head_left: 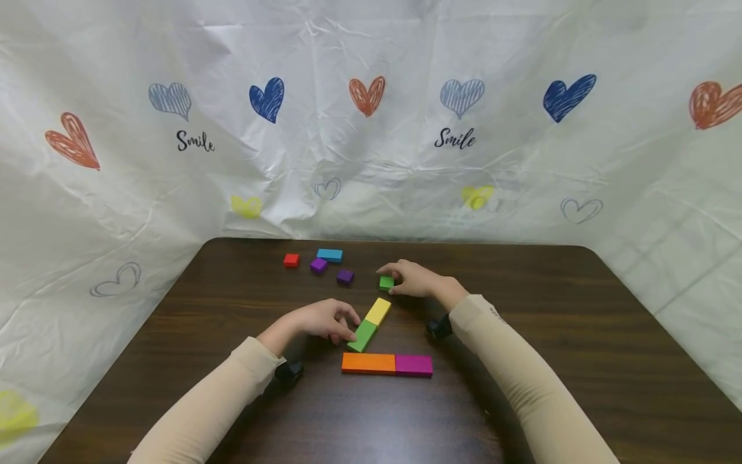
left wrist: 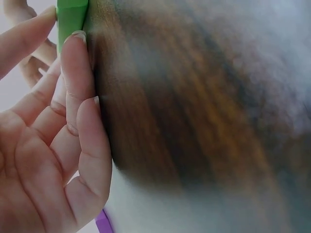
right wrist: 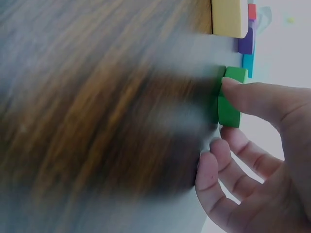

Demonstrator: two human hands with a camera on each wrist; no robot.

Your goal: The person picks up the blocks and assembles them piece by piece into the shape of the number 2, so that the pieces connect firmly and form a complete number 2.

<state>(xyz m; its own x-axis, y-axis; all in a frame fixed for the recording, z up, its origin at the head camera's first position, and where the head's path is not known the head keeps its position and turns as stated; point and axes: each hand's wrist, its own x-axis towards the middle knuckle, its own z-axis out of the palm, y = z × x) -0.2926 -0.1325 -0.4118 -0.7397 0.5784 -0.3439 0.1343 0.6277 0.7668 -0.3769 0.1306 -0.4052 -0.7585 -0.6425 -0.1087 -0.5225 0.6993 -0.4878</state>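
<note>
Blocks (head_left: 368, 363), 9, on dark bench (head_left: 551, 322) | left hand (head_left: 323, 319) half open, touching long green block (head_left: 364, 336) that abuts yellow block (head_left: 378, 312), grip cannot be told | right hand (head_left: 418, 281) nearly closed, pinching small green block (head_left: 386, 283) beyond yellow block

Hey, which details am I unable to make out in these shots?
- Right wrist view: the middle of the small green block, covered by the thumb of the right hand.
- Right wrist view: the rest of the yellow block, cut off by the top edge.
- Left wrist view: the long green block's far end, beyond the top edge.
- Head view: the sleeve print, too small to read.
</note>
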